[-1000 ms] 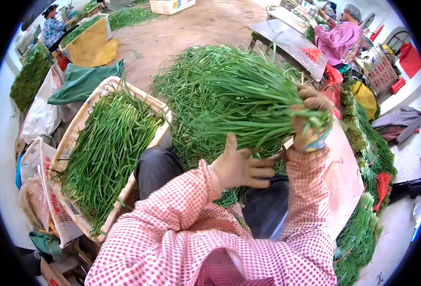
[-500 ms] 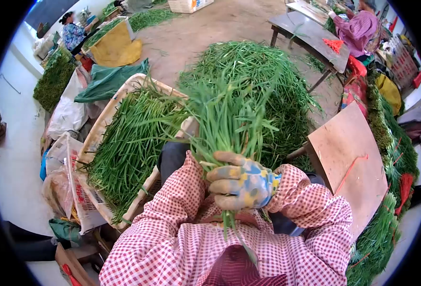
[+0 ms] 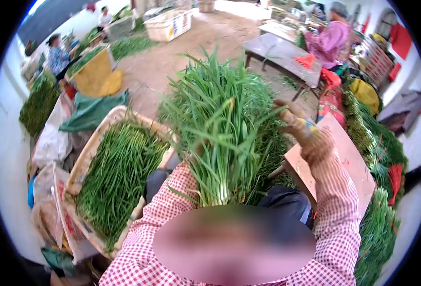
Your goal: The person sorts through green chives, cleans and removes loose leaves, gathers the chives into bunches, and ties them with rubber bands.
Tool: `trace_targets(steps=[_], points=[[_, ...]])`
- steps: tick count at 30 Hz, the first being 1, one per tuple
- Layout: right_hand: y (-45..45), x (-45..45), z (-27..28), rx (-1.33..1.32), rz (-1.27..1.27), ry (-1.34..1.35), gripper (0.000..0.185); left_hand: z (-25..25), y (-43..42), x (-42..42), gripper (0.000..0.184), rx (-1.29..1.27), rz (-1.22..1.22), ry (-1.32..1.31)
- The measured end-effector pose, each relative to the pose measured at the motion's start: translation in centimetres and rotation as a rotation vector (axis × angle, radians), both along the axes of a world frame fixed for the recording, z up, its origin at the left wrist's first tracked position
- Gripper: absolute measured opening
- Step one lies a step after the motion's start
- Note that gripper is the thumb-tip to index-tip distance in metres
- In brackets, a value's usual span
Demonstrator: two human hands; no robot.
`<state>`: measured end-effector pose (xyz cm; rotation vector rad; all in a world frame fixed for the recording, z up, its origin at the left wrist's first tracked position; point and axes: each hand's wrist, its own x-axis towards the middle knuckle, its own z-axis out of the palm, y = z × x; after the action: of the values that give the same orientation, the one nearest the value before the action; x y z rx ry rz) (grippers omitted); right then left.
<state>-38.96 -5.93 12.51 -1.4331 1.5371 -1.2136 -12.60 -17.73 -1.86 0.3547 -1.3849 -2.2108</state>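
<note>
An upright bunch of green leafy stalks [image 3: 224, 143] stands in front of my chest, its pale stem ends pointing down. My left forearm reaches behind the bunch's left side; only a small part of my left hand [image 3: 200, 147] shows between the leaves, its fingers hidden. To the right of the bunch, my right hand [image 3: 294, 118], in a stained patterned glove, is raised and blurred, with its fingertips near the outer leaves. Whether it grips any leaf cannot be made out. Behind the bunch lies a heap of loose green stalks [image 3: 272, 143].
A crate [image 3: 70, 188] of stalks is at my left. At my right are a small board-topped table [image 3: 348, 159] and tied bundles [image 3: 377, 233]. A grey table [image 3: 286, 51] stands farther off, with a person in pink [image 3: 332, 40] beyond it. Other people sit back left.
My right hand has left the stem ends in front of my chest and moved up and right. The bunch now stands taller and broader before me, and the view has shifted to show more background.
</note>
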Motion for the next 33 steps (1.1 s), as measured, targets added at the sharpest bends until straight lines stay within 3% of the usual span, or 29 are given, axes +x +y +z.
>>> trace_targets(steps=[1, 3, 5, 7, 9, 11, 13, 15, 17, 19, 20, 26, 28, 32, 33], points=[[-0.9, 0.0, -0.5, 0.143, 0.027, -0.197, 0.08, 0.3, 0.2, -1.3, 0.07, -0.058, -0.035, 0.001], [-3.4, -1.9, -2.0, 0.125, 0.238, -0.326, 0.091, 1.7, 0.7, -4.4, 0.066, -0.166, -0.104, 0.03], [-3.4, -2.9, -0.1, 0.082, 0.318, -0.314, 0.088, 4.1, 1.1, -7.9, 0.062, -0.263, -0.143, 0.095], [-2.0, -4.2, 3.4, 0.036, 0.287, -0.254, 0.086, 7.3, 1.5, -11.1, 0.059, -0.331, -0.172, 0.202], [0.2, -5.6, 7.1, -0.021, 0.227, -0.186, 0.083, 13.6, 4.0, -13.1, 0.054, -0.33, -0.212, 0.285], [2.6, -7.0, 9.7, -0.076, 0.16, -0.128, 0.081, 16.9, 5.4, -16.5, 0.059, -0.361, -0.224, 0.266], [4.7, -8.3, 11.1, -0.115, 0.09, -0.08, 0.079, 17.9, 5.5, -20.1, 0.058, -0.382, -0.309, 0.241], [6.4, -9.3, 10.8, -0.129, 0.014, -0.042, 0.076, 18.7, 5.6, -22.9, 0.057, -0.563, -0.398, 0.171], [7.5, -9.9, 9.1, -0.119, -0.058, -0.013, 0.074, 16.3, 4.8, -26.7, 0.052, -0.712, -0.402, 0.322], [8.4, -9.8, 7.0, -0.1, -0.121, 0.022, 0.072, 13.3, 5.1, -28.2, 0.057, -0.616, -0.5, 0.001], [8.8, -9.7, 6.2, -0.093, -0.146, 0.037, 0.07, 11.7, 5.2, -28.9, 0.054, -0.561, -0.508, -0.037], [9.6, -8.1, 6.4, -0.108, -0.25, 0.186, 0.063, 4.0, 2.9, -32.6, 0.049, 0.4, -0.522, 0.101], [9.4, -7.0, 7.3, -0.132, -0.287, 0.249, 0.061, 3.0, 1.4, -33.2, 0.051, 0.617, -0.563, 0.158], [7.8, -4.5, 8.5, -0.194, -0.378, 0.346, 0.057, 13.6, 5.2, -25.2, 0.045, 0.584, -0.628, 0.204], [6.8, -4.1, 8.3, -0.228, -0.405, 0.34, 0.056, 18.5, 7.9, -22.6, 0.048, 0.463, -0.213, -0.063]])
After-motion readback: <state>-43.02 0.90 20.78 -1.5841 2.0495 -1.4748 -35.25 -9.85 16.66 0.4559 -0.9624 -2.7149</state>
